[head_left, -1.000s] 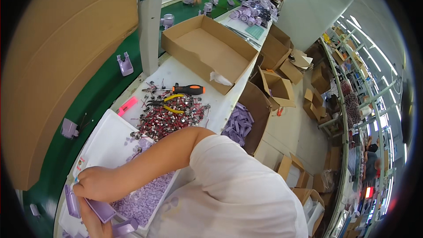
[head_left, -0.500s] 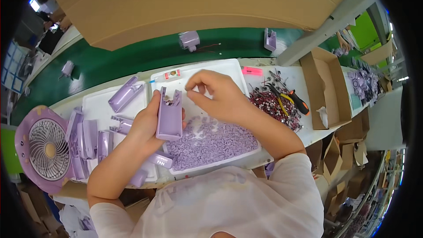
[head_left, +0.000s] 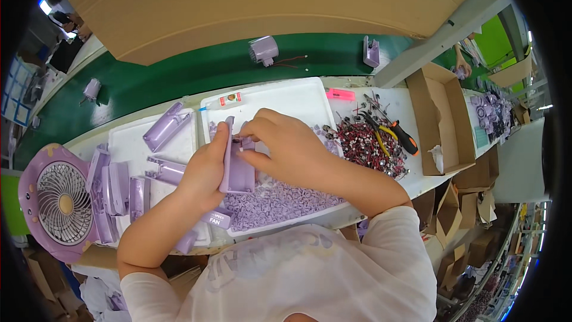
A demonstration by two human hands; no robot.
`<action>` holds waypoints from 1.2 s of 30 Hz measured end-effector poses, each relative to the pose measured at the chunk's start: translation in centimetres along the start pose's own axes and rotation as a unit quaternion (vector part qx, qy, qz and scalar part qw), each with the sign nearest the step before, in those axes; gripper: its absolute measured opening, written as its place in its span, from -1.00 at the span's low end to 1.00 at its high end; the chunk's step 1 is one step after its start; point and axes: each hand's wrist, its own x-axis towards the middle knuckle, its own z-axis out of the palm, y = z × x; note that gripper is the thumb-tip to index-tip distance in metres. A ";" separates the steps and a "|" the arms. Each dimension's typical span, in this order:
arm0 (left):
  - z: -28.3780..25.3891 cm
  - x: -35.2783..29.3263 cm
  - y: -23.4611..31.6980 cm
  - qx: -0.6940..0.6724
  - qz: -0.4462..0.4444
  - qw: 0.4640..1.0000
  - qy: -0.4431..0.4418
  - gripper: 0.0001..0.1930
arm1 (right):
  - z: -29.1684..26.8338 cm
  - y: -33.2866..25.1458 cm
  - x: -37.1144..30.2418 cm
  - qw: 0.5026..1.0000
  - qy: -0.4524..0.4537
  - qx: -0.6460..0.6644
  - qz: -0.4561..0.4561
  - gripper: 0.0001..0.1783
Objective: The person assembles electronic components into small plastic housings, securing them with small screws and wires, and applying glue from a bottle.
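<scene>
My left hand (head_left: 204, 174) grips a long, open lilac plastic housing (head_left: 241, 177), tilted on its side with the thumb along its upper edge. Bent over the housing's far end is my right hand (head_left: 287, 150); its thumb and fingertips close together inside the opening. Whatever sits between those fingertips is too small and covered to make out. Under both hands lies a white tray (head_left: 298, 96) with a heap of small lilac plastic pieces (head_left: 280, 206) in its near part. More lilac housings (head_left: 168, 126) rest on a second white tray (head_left: 128, 137) to the left.
A lilac fan (head_left: 64, 195) stands far left. At right are a pile of small wired parts (head_left: 360, 143), yellow-handled pliers (head_left: 381, 137), a screwdriver (head_left: 405, 138) and a cardboard box (head_left: 444, 125). A glue bottle (head_left: 229, 101) and pink marker (head_left: 341, 94) lie behind. Lilac parts sit on a green belt (head_left: 179, 62).
My right hand has come down and left, its fingertips now in the housing's far end. The left hand has turned the housing onto its side. Parts on the belt have shifted slightly right.
</scene>
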 end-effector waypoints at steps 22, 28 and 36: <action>1.1 -1.4 0.2 0.082 0.045 0.995 0.034 -0.43 | 1.3 1.2 0.9 0.994 0.007 0.005 -0.106 -0.90; 0.5 -1.0 0.1 0.082 0.030 0.995 0.038 -0.43 | 2.1 1.6 0.6 0.994 0.015 0.029 -0.108 -0.90; 0.3 -0.7 -0.3 0.102 0.026 0.993 0.045 -0.44 | 2.2 1.8 0.5 0.995 -0.019 0.067 -0.067 -0.88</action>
